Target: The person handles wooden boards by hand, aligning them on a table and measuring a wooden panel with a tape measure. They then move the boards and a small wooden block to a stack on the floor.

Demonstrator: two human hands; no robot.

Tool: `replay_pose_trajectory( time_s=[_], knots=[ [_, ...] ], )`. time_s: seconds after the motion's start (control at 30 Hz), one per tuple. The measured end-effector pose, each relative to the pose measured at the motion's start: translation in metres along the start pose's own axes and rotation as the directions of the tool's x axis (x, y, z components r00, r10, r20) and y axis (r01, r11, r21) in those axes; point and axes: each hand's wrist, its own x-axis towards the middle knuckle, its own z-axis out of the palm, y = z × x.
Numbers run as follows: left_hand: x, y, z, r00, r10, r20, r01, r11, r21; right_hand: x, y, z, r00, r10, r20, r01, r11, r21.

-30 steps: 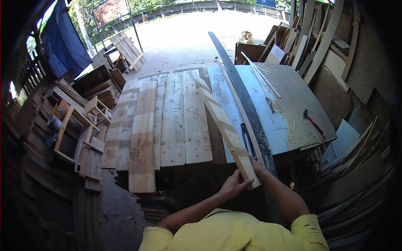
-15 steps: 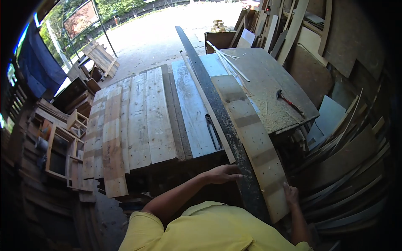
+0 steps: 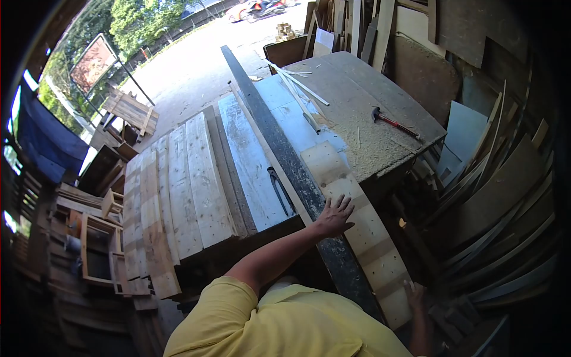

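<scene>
Left hand (image 3: 335, 215) fingers splayed flat, gripping nothing, pressing dark rail (image 3: 279, 143) and pale plank (image 3: 370, 241), plank lying centre to five o'clock, right hand (image 3: 414, 294) on its near end, grip unclear, hammer (image 3: 392, 123) at two o'clock, signboard (image 3: 92, 62) at ten, lettering unreadable

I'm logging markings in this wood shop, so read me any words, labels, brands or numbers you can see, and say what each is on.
No text can be read in this view.
Signboard on posts outside: reddish face, any lettering too blurred to read.
Pale plank: only lighter bands and small holes, no stamp or writing visible.
Hammer on the sawdust-covered table: too small to show any brand.
</scene>
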Motion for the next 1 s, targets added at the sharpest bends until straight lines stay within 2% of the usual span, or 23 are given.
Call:
replay_pose_trajectory(
  time_s=[0.03,0.07,0.1,0.17,0.27,0.37,0.47,0.57,0.63,0.73,0.8,1.0],
  knots=[
    [0.005,-0.008,0.012,0.996,0.027,-0.090,-0.014,0.990,0.140,-0.001,-0.010,0.000,0.999,0.033,0.029,-0.031,0.997,-0.067],
    [0.005,-0.012,0.009,0.998,-0.056,0.019,0.053,0.991,0.126,0.000,-0.025,-0.002,0.996,0.068,0.056,-0.060,0.989,-0.133],
    [0.004,-0.020,0.015,0.998,-0.048,0.030,0.044,0.991,0.129,0.001,-0.035,-0.004,0.995,0.081,0.057,-0.073,0.989,-0.128],
    [0.000,-0.032,0.022,1.000,-0.023,-0.021,0.025,0.996,0.083,0.008,-0.050,-0.011,0.994,0.074,0.077,-0.066,0.992,-0.105],
    [0.004,-0.043,0.017,0.999,-0.032,0.033,0.031,0.998,0.057,0.015,-0.060,-0.007,0.997,0.064,0.041,-0.063,0.998,-0.017],
    [0.008,-0.051,0.014,0.999,-0.037,0.033,0.036,0.999,0.018,0.025,-0.079,-0.012,0.989,0.106,0.100,-0.099,0.992,-0.071],
    [0.008,-0.056,0.007,0.997,-0.067,0.022,0.067,0.998,0.023,0.032,-0.087,-0.010,0.994,0.076,0.079,-0.074,0.997,-0.034],
    [0.009,-0.054,0.006,0.998,-0.057,0.010,0.056,0.995,0.086,0.033,-0.091,-0.016,0.984,0.146,0.103,-0.135,0.986,-0.102],
    [0.012,-0.055,0.009,0.999,-0.054,-0.010,0.054,0.994,0.093,0.036,-0.085,-0.017,0.970,0.194,0.146,-0.178,0.977,-0.121],
    [0.015,-0.053,0.008,0.998,-0.041,-0.042,0.043,0.997,0.057,0.038,-0.092,-0.025,0.962,0.242,0.129,-0.229,0.968,-0.107],
    [0.016,-0.053,0.008,0.997,-0.067,-0.045,0.070,0.996,0.063,0.037,-0.098,-0.030,0.971,0.206,0.122,-0.195,0.976,-0.095],
    [0.016,-0.053,0.010,0.995,-0.097,-0.014,0.098,0.992,0.083,0.035,-0.103,-0.032,0.960,0.230,0.161,-0.210,0.968,-0.135]
  ],
)
